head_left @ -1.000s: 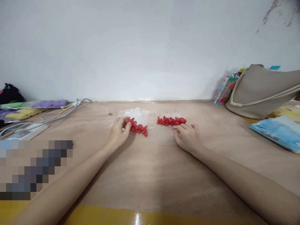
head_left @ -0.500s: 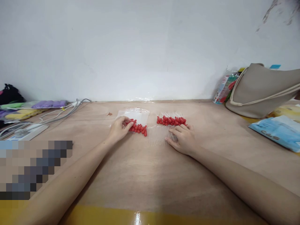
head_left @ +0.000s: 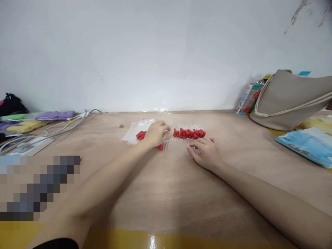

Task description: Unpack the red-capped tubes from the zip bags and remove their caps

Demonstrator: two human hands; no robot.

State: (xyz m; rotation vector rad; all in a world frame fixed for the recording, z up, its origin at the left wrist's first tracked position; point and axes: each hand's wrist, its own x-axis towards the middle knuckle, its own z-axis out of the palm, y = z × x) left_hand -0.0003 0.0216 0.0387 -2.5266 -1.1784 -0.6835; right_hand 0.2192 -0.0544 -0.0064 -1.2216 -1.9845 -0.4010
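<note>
A row of thin clear tubes [head_left: 175, 149] lies side by side on the table. My right hand [head_left: 207, 154] rests at the row's right end, thumb and forefinger drawn together on a clear tube. My left hand [head_left: 157, 133] is over the row's upper left end, its fingers curled; whatever is between the fingertips is hidden. Loose red rubber bulbs [head_left: 140, 135] lie on a white plastic bag [head_left: 131, 131], partly covered by my left hand and wrist. Behind the bare row, more clear tubes carry red bulbs [head_left: 189, 133] on their near ends.
A grey-beige bag [head_left: 293, 100] and a blue tissue pack [head_left: 306, 145] are on the right. To the left lie cables [head_left: 70, 126], a white power strip [head_left: 35, 147] and bags of coloured pieces [head_left: 38, 119]. The wall [head_left: 166, 62] closes off the table's back edge.
My left hand has moved right, from the loose red bulbs to the left end of the clear tubes. My right thumb and forefinger have come closer together and shifted slightly right.
</note>
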